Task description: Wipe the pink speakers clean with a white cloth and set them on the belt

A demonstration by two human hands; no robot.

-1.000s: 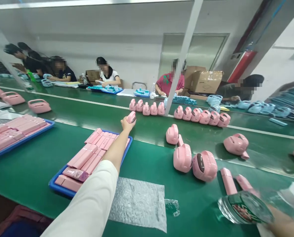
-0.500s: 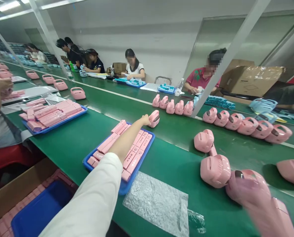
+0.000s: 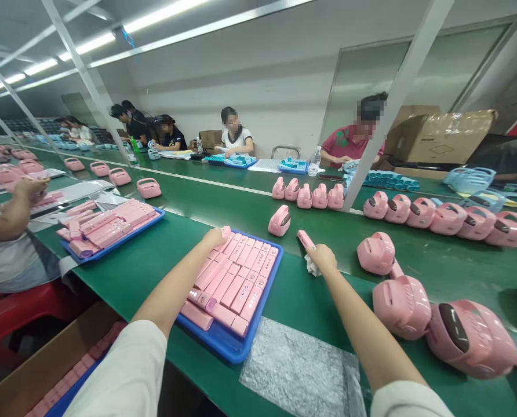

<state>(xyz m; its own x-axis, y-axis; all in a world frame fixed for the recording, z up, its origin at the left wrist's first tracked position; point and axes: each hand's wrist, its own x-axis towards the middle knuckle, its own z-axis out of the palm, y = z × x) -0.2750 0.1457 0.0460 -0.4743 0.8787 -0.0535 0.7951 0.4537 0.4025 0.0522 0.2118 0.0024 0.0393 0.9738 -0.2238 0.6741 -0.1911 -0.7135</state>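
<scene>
My left hand (image 3: 214,236) rests at the far left corner of a blue tray (image 3: 230,341) packed with several flat pink panels (image 3: 236,277); its fingers curl over the end of one panel. My right hand (image 3: 323,258) is closed on a narrow pink panel (image 3: 304,238) together with a scrap of white cloth (image 3: 311,267), just right of the tray. A pink rounded housing (image 3: 280,220) stands alone on the green belt beyond the tray, free of both hands.
Three larger pink housings (image 3: 401,304) lie at the right. A row of pink housings (image 3: 397,208) lines the belt (image 3: 224,197) behind. Bubble wrap (image 3: 302,370) lies near me. A second blue tray (image 3: 110,223) and a neighbour's arm (image 3: 10,214) are at left. Several workers sit across.
My left hand let go of the pink housing on the belt and drew back to the tray. My right hand came into view holding a pink panel. The camera swung left.
</scene>
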